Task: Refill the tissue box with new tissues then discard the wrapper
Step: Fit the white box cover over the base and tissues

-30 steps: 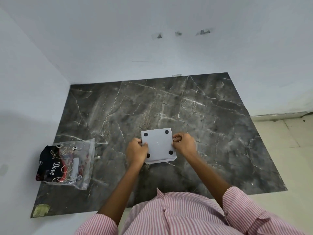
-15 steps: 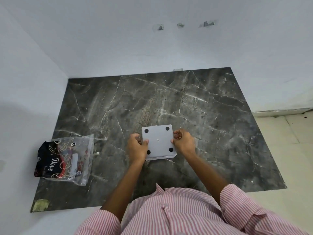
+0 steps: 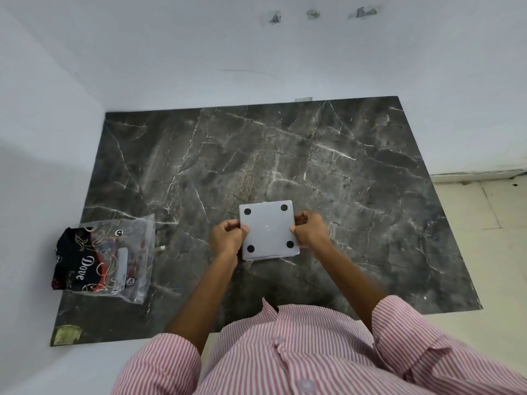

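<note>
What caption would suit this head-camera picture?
Both hands grip an upturned grey tissue box over dark marble; wrapped tissues wait left.

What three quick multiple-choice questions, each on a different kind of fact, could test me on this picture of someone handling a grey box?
1. Where does the clear plastic pack of black-wrapped tissues lie?
A. at the dark marble slab's left edge
B. at its right edge
C. on the box

2. How many round black pads show on the square grey tissue box?
A. two
B. four
C. six

3. How is the box held?
A. one hand only
B. left hand and right hand gripping opposite sides
C. untouched

Answers: 1 A, the pack sits far left, half off the slab. 2 B, one pad near each corner. 3 B, fingers curl over both side edges.
</note>
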